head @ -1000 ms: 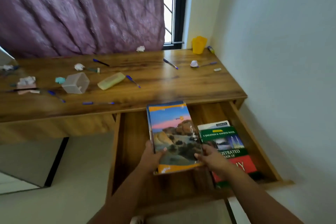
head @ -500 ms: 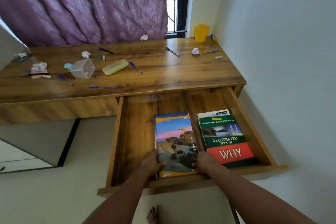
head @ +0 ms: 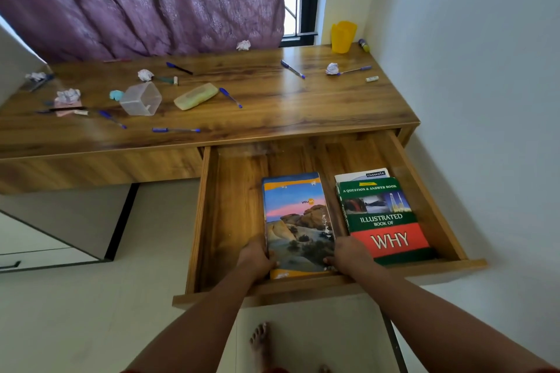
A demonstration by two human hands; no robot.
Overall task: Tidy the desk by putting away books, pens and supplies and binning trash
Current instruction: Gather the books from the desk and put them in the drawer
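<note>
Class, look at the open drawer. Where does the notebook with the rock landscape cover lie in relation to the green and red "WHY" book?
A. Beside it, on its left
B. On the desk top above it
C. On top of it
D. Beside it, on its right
A: the notebook lies flat in the drawer left of the "WHY" book, with the left hand and right hand at its near corners.

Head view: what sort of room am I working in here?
Likely a home study corner or bedroom: a wooden desk strewn with pens, a purple curtain over a window, and an open drawer holding books.
</note>
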